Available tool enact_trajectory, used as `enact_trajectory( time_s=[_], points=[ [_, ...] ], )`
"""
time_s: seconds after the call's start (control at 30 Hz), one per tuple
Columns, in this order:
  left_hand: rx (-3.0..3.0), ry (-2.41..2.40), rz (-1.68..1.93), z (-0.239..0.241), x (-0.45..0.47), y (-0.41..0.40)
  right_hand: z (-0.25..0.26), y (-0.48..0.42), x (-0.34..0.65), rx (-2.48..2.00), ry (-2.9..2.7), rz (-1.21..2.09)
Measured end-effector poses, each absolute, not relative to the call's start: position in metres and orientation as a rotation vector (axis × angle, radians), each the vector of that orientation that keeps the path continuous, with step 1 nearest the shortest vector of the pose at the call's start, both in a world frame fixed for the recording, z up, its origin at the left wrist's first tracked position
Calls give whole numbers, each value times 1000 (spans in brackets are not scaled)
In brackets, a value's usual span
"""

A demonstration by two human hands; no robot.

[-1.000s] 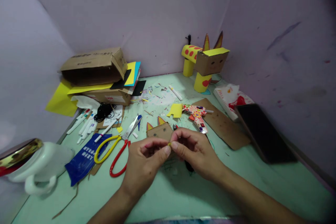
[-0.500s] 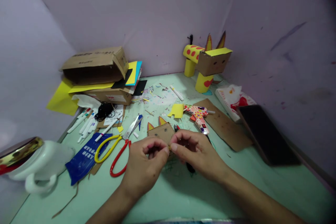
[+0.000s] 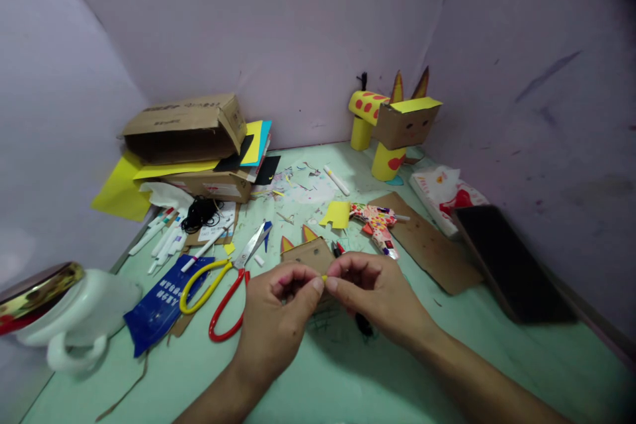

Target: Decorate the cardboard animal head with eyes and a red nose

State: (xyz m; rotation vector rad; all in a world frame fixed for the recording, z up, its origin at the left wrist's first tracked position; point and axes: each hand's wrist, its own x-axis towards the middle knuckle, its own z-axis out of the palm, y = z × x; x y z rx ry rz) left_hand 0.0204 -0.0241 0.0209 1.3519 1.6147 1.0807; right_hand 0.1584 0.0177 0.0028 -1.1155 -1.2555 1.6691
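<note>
Left hand: the left hand is closed, with thumb and forefinger pinching one end of a yellow bit.
Right hand: the right hand pinches the other end in the same way, so the two hands meet at the fingertips.
Yellow bit: very small, held in the air between the two pinches, just above the table and in front of the cardboard face. Its exact shape cannot be told.
Near things: the scissors lie just left of the left hand, with blades open. The glue gun lies behind the right hand. A mug stands well apart at the left edge.
Risk – tearing: the bit looks thin, and pulling the two pinches apart too hard would probably tear it.
Risk – dropping: if one pinch loosens, the bit may fall among the paper scraps on the table, where it would be hard to find again.
Risk – elbow room: a wide move of the left hand could knock the scissors.
</note>
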Motion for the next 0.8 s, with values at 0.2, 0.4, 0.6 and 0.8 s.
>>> enact_trajectory(
  time_s=[0.2, 0.4, 0.6, 0.8],
  points=[
    [1543, 1770, 1029, 25, -19, -17, -4, 24, 162, -1070, -1061, 1739],
    [1770, 2288, -117, 9, -84, -4, -9, 31, 164, -1047, -986, 1693],
    [1826, 2141, -393, -8, -87, -3, -9, 36, 162, -1038, -975, 1686],
    [1787, 2133, -409, -5, -73, -5, -13, 36, 163, -1035, -983, 1690]
  ],
)
